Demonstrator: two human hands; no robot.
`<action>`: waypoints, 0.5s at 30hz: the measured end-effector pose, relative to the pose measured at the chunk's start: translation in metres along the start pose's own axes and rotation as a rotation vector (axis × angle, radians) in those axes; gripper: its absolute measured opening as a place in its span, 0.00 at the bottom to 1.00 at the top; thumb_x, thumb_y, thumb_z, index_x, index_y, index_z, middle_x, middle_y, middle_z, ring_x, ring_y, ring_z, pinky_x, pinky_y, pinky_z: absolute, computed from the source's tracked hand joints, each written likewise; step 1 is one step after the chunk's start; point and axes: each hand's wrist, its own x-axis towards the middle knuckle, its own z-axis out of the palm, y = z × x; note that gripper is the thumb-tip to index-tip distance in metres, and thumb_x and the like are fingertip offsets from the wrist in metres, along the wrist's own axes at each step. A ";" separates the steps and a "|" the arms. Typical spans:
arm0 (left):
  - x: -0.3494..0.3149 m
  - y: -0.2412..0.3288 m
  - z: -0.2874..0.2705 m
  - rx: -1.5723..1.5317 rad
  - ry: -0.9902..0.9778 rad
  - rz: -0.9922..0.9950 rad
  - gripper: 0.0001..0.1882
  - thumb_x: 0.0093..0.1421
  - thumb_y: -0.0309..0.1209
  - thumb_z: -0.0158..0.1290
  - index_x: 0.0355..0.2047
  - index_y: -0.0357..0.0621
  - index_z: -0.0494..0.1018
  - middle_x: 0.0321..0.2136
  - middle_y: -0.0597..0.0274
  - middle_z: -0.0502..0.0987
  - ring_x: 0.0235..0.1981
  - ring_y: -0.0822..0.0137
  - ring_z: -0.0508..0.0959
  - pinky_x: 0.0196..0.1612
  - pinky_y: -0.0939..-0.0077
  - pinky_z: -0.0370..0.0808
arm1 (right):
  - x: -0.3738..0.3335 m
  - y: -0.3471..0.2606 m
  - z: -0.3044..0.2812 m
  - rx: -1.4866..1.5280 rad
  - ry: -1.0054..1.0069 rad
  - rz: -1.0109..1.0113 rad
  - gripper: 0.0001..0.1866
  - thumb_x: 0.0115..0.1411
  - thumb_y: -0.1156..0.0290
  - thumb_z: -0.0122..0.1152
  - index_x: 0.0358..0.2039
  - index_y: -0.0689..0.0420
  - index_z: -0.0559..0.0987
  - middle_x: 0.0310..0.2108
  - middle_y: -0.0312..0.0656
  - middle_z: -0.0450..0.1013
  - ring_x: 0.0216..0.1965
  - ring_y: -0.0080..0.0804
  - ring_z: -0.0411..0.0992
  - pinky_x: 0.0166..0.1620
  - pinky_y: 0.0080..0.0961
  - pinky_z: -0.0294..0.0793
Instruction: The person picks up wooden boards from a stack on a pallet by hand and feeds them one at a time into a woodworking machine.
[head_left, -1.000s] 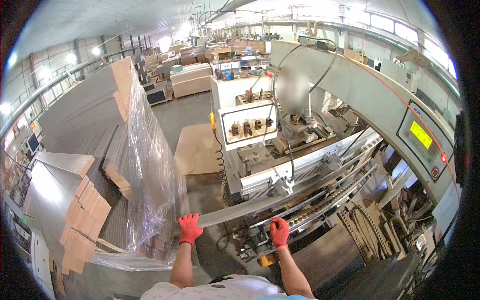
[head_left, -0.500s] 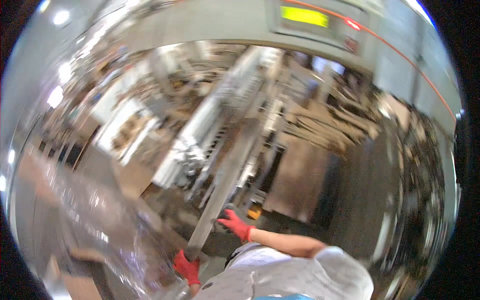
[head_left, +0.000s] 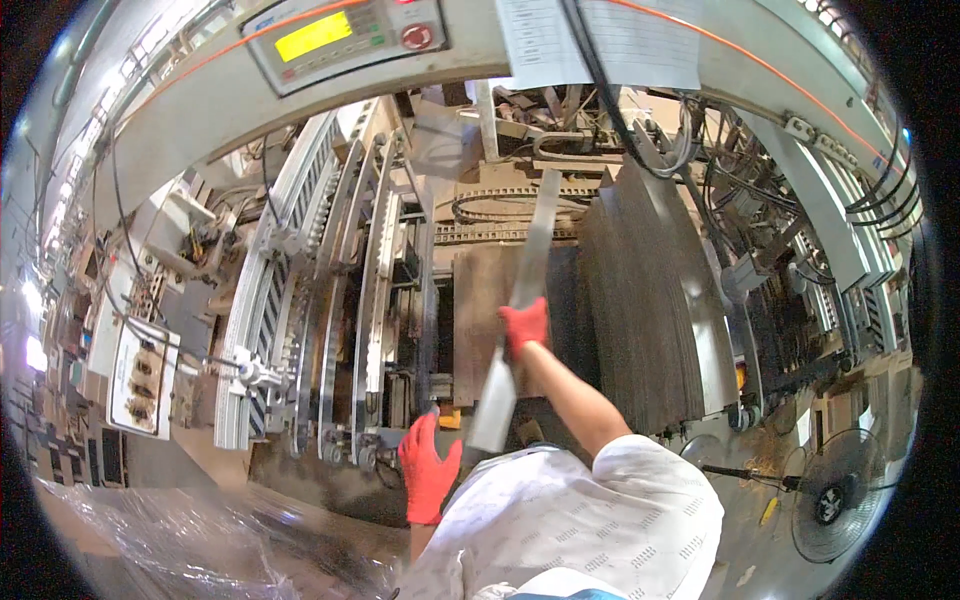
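Note:
Red gloves cover both of my hands. My right hand is closed round the middle of a long, flat grey strip, which slants from near my body up and away over the machine. My left hand is left of the strip's near end, apart from it, fingers stretched out and holding nothing. To the right of the strip stands a thick stack of dark, thin boards on edge. A brown panel lies beneath the strip, left of the stack.
Metal rails run away from me at left. Overhead, a beam carries a control panel, a paper sheet and hanging black cables. A fan stands at lower right; clear plastic wrap lies at lower left.
My view has turned right. My left hand has let go of the strip's near end. My right hand, earlier open beside the strip, now grips it, and the strip is over by the boards.

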 end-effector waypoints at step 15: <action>-0.017 -0.005 0.046 0.369 -0.200 -0.085 0.39 0.54 0.43 0.63 0.65 0.48 0.64 0.60 0.53 0.69 0.61 0.50 0.68 0.66 0.45 0.57 | 0.185 0.252 -0.186 -1.181 0.069 -0.390 0.33 0.62 0.67 0.55 0.68 0.53 0.63 0.68 0.48 0.58 0.62 0.52 0.60 0.63 0.55 0.60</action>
